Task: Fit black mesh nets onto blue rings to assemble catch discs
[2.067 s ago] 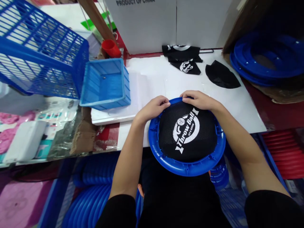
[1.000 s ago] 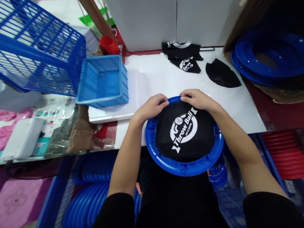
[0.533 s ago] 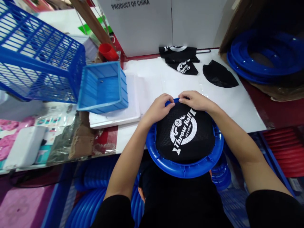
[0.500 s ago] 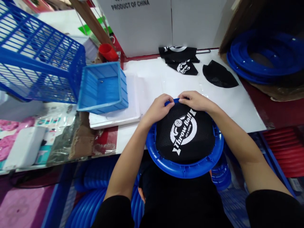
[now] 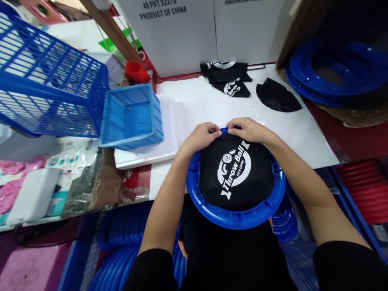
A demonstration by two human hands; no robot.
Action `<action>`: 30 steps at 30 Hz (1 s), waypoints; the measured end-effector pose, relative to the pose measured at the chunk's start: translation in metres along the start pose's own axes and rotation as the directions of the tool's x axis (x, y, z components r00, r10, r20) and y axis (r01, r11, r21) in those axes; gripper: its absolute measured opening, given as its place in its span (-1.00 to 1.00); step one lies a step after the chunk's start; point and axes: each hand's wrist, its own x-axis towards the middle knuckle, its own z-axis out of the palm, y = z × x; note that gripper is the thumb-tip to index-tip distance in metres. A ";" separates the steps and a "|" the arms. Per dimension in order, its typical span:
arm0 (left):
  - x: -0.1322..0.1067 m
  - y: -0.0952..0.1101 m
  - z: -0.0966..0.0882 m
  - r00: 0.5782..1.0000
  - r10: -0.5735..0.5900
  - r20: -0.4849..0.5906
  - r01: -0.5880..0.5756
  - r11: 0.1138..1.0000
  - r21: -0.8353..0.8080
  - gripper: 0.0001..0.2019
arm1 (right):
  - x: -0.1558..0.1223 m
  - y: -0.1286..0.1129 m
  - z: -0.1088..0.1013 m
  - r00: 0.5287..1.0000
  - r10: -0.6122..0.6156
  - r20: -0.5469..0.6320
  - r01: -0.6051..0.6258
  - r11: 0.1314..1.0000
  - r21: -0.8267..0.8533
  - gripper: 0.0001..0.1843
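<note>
A blue plastic ring (image 5: 233,219) lies over the table's front edge, close to my body. Inside it sits a black mesh cloth (image 5: 209,178) printed with a white "Throw Ball" logo. My left hand (image 5: 201,137) pinches the far rim, its thumb and fingers at the cloth's edge. Just to the right, my right hand (image 5: 247,128) grips the same rim with curled fingers, a short gap of blue showing between the two. The fingertips partly hide where cloth meets ring.
More black printed cloths (image 5: 232,87) and a dark mesh piece (image 5: 277,97) lie beyond the ring. Stacked blue rings (image 5: 303,87) sit at the right. A small blue bin (image 5: 130,139), a red cup (image 5: 137,72) and a blue basket (image 5: 93,87) stand left. White cartons (image 5: 172,44) form the back.
Both hands stay on the far rim with only slight finger shifts. The camera view has tilted a little; ring and cloth look the same.
</note>
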 end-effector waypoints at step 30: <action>-0.036 0.001 0.007 0.902 0.036 -0.431 0.197 0.853 0.484 -0.79 | -0.037 0.023 -0.052 0.995 -0.051 -0.086 0.047 0.998 -0.039 -0.68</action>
